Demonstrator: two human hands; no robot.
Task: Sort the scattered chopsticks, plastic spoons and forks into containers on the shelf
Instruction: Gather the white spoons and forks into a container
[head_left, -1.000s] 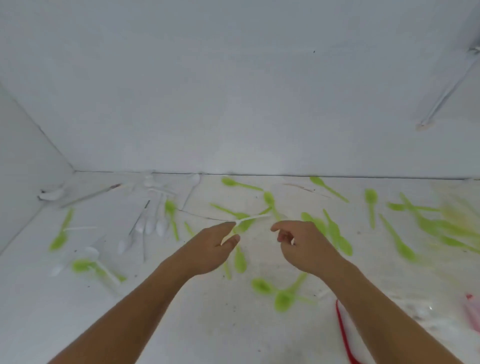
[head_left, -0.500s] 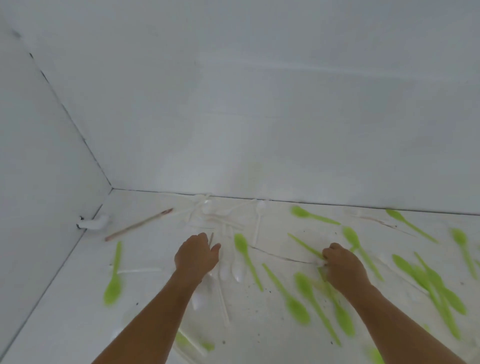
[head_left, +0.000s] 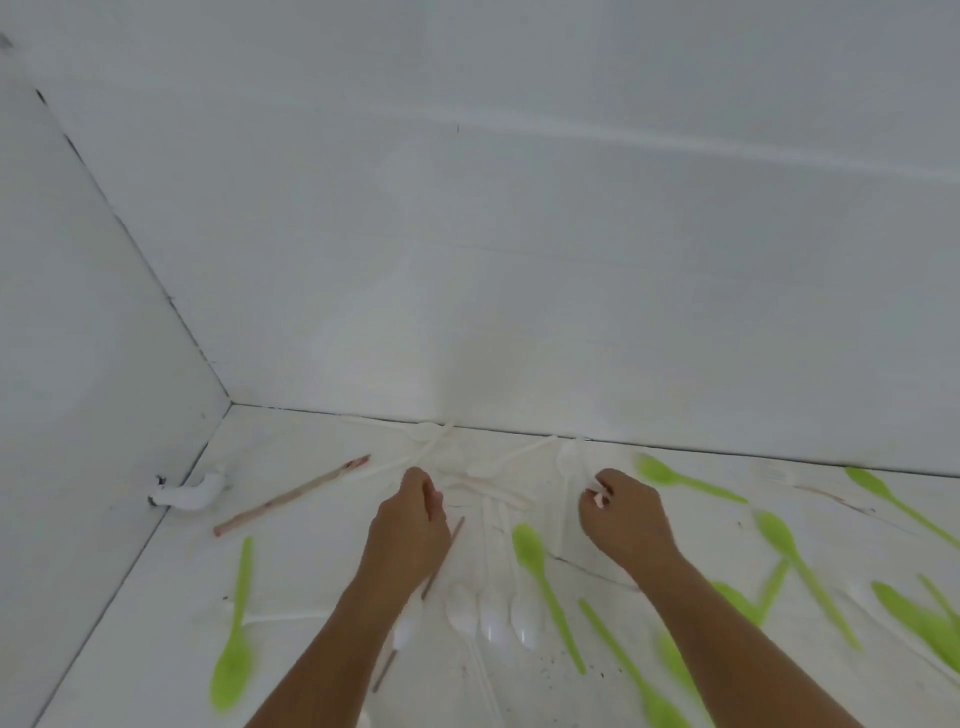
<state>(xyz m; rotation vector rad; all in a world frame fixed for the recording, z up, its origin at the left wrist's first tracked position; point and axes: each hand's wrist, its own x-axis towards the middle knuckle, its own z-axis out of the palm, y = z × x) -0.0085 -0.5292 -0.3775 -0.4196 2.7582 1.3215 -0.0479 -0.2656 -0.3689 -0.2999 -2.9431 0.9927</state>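
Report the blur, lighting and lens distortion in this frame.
Head view: the green spoons at the right edge smear with motion blur. Head view: the white spoons nearly vanish against the white shelf floor under flat, almost shadowless light. Head view: the back wall's seam curves slightly, as a wide lens would make it. Head view: the left hand and right hand look fairly sharp.

Walls (head_left: 467, 260) boxing left corner, white spoons (head_left: 493, 621) centre (packed close), green spoons (head_left: 779, 535) crowding right, sparser left
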